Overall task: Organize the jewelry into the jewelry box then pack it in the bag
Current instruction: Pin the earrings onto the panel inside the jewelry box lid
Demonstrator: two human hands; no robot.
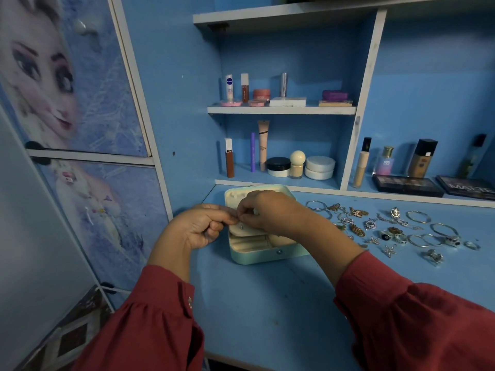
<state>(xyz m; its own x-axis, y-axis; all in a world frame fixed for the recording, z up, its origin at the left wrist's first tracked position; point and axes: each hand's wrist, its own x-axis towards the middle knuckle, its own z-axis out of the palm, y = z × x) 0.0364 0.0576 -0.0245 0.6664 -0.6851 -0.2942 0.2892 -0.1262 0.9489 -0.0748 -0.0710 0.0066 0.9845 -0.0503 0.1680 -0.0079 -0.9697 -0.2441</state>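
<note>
Two hands over one blue bench (pixel 267 303), and around it the big blue shelf unit (pixel 281 110) with its rows of cosmetics: tubes, jars and compacts on the upper and lower shelves, bottles and dark eyeshadow palettes (pixel 407 185) off to the right. On the left stands a cupboard door (pixel 80 76) printed with a cartoon figure. Down to the work: the mint-green jewelry box (pixel 263 251) sits open on the bench, lid (pixel 233 195) tipped back toward the shelves, cream lining and ring rolls on show inside. Both red sleeves (pixel 415 317) reach in. The left hand (pixel 199 227) has its fingers curled, thumb and forefinger meeting in a pinch right above the box's left edge; the right hand (pixel 270 210) comes across the box to meet it, fingertips closed against the same spot. What that shared grip pinches is too small to make out. To the right of the box, well spread across the bench, lies the loose jewelry (pixel 388 228): silver bangles (pixel 317 206), gold brooch-like pieces, pendants, rings (pixel 471 245).
</note>
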